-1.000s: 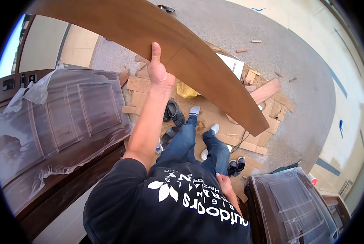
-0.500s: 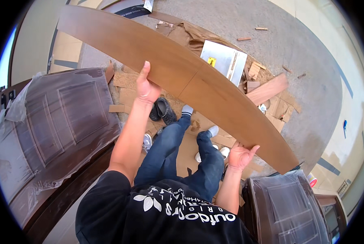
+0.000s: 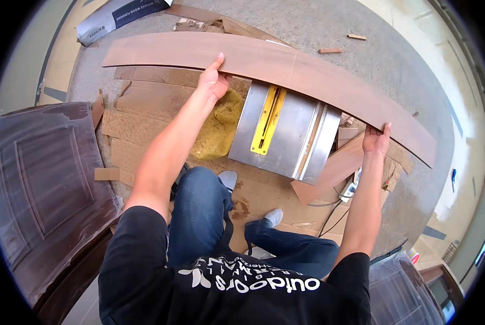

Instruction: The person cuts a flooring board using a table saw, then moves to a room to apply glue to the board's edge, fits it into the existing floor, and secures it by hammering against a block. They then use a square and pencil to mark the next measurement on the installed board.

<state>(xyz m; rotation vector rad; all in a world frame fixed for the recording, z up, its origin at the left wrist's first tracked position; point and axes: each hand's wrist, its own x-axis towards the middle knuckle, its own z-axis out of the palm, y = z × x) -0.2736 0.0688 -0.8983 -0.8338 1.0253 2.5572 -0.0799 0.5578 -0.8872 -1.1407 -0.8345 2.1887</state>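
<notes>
A long brown wooden floorboard point(image 3: 161, 50) stretches across the far side, bowed by the lens. My left hand point(image 3: 214, 82) grips its near edge left of the middle, thumb on the top face. Closer to the right end, my right hand point(image 3: 376, 141) holds the same edge, its fingers partly hidden beneath. Under the board sits a table saw point(image 3: 294, 132) with a silver metal top and a yellow slotted insert point(image 3: 268, 122). The board covers the saw's far part; I cannot tell whether they touch.
A yellow dusty bag point(image 3: 219, 125) lies left of the saw on cardboard sheets point(image 3: 131, 119). On its right are a loose board point(image 3: 329, 170) and a white power strip point(image 3: 351, 188) with cables. Plastic-wrapped panelled doors point(image 3: 53, 179) stand at left. A long box point(image 3: 118, 20) lies far left.
The floorboard has moved away from me and levelled out, now over the saw's far part. Both arms have stretched forward, and my body has lowered and come closer to the saw.
</notes>
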